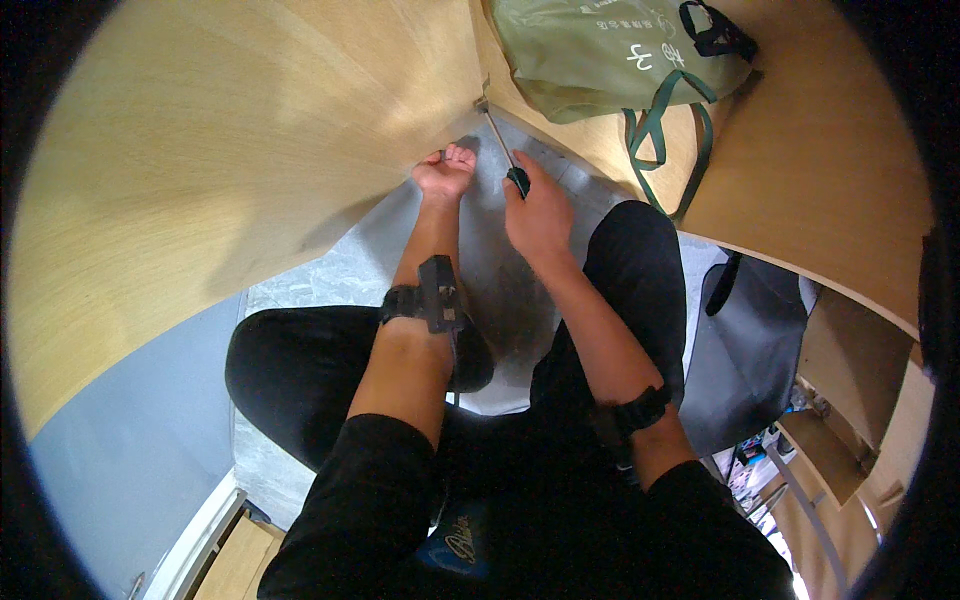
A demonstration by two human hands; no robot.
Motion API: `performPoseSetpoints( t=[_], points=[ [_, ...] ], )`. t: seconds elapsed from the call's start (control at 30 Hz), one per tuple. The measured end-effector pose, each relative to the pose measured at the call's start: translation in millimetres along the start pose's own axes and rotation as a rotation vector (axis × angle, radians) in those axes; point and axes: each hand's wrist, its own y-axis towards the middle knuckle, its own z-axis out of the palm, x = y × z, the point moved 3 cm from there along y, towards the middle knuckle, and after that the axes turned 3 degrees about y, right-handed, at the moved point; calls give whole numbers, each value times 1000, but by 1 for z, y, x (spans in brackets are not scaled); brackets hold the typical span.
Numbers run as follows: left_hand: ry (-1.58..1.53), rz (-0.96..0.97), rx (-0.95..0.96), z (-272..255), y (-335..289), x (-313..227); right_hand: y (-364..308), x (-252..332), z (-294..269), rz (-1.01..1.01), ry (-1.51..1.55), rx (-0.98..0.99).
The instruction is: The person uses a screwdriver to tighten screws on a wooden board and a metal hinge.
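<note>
My left hand (445,172) grips the lower edge of a large light wooden panel (220,160) that stands at the left. My right hand (538,212) is closed around the dark handle of a screwdriver (503,150). The screwdriver's metal shaft runs up and left to a small metal fitting (482,102) at the corner where the wooden panel meets a second wooden board (800,190). Both wrists wear black straps. My knees in black trousers are bent under my forearms.
A green fabric bag (610,50) with dark green straps lies on the second board at the top. A dark grey sheet or bag (750,350) lies on the grey floor at the right. More wooden parts (850,400) and small items sit at the lower right.
</note>
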Motion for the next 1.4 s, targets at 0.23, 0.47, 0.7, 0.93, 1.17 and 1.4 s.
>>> performPoseSetpoints(
  t=[0.23,0.47,0.7,0.93,1.17,1.4],
  points=[
    [501,-188,-29,0,-16,17,8,-19,19,161,446,176],
    [1014,48,192,57,-91,86,16,-40,13,319,857,194],
    [1260,192,153,54,-83,65,-20,-40,23,278,583,9],
    [1106,175,177,57,-90,67,-25,-30,2,718,1368,382],
    [1140,151,217,55,-84,66,-43,-38,10,38,440,-243],
    [1148,247,144,63,-90,68,-40,-37,18,354,1198,75]
  ],
)
